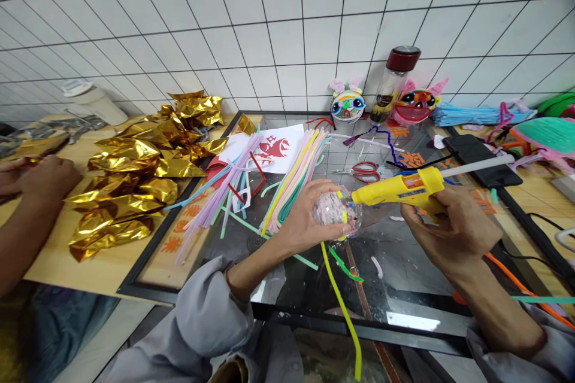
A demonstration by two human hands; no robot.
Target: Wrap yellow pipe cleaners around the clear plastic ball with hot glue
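My left hand (308, 218) is closed around a small clear ball-shaped craft piece (335, 210) with coloured bits on it. A yellow pipe cleaner (344, 305) hangs down from it toward me. My right hand (449, 227) grips a yellow hot glue gun (404, 187) with a white glue stick (476, 166) sticking out of its back. The gun's nozzle points left and sits right beside the craft piece. Both hands hover over a dark glass table top (404, 275).
Pastel pipe cleaners (291, 176), red scissors (366, 170) and a white sheet with a red cutout (276, 149) lie behind my hands. Crumpled gold foil (135, 185) covers the wooden table at left, where another person's hands (38, 176) rest. Painted masks (347, 105), a jar (395, 81) and a black phone (483, 161) stand at the back.
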